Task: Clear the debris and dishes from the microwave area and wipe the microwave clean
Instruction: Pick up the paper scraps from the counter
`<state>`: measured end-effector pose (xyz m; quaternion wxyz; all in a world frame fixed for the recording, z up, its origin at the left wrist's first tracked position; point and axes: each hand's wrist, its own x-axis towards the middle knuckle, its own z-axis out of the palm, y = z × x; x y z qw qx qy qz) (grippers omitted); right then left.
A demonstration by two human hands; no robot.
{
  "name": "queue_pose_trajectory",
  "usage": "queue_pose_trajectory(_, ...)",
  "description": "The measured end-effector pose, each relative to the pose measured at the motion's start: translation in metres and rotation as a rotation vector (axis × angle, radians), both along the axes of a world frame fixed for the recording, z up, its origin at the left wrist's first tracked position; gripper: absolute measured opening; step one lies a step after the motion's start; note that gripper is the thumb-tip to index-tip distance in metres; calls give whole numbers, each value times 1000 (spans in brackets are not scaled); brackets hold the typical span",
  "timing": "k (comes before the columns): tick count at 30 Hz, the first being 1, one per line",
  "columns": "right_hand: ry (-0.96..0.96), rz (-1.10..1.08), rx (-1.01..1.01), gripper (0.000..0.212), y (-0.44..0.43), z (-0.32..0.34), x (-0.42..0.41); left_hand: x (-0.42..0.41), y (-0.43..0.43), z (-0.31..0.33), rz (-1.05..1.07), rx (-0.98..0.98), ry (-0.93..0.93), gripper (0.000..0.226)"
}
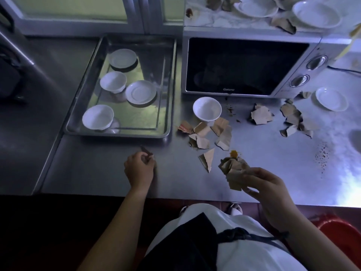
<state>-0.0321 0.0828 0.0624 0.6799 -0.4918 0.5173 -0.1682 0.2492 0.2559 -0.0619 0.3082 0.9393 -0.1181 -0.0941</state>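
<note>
Brown paper wad in right hand, sliver pinched in left hand

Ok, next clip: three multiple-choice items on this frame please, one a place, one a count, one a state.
1. Where does the white bowl outside the steel tray stand? A in a sink; B on the counter before the microwave; C on a shelf.
2. How many white dishes lie in that tray? A two; B six; C four.
3. What is the right hand doing? A gripping brown paper scraps; B resting flat; C lifting a plate.
Answers: 1 B, it sits just ahead of the shut door; 2 C, four show inside the rim; 3 A, fingers curl round the wad.
</note>
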Motion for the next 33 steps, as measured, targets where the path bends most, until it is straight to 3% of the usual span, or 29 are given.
queue_pose_trajectory(7, -24, -12, -27, 13, 5, 8, 10, 7, 4, 1, -55, -89, 50, 8)
queue_pose_trajectory(11, -11, -6, -33, 12, 8, 8, 13, -6, 12, 18, 59, -401, 415, 10)
queue_pose_trajectory(13, -7, -5, -32, 10, 9, 7, 15, -13, 21, 33, 37, -522, 510, 10)
queue_pose_trajectory(18, -25, 52, -32, 12, 11, 6, 22, -33, 29, 84, -237, -636, 529, 20)
queue_pose_trajectory(27, -46, 102, -67, 11, 16, 6, 35, -70, -12, 126, -574, -624, 538, 42)
queue_pose_trajectory(33, -85, 69, -65, 13, 22, 10, 32, -95, -33, 132, -592, -656, 577, 15)
